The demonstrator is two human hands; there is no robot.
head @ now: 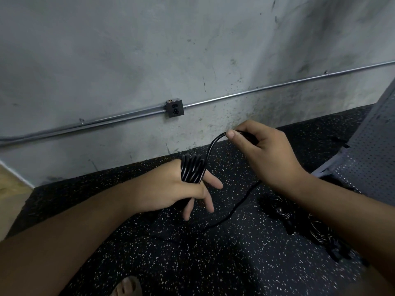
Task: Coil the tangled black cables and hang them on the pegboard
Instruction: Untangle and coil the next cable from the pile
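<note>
Left hand wrapped in cable, right hand pinching it.

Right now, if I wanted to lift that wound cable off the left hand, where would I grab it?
Probably pinch the cable bundle across its top, coming down from above: the strands lie packed side by side above the left hand, whose fingers block the lower side. The right hand pinches the trailing strand.
</note>
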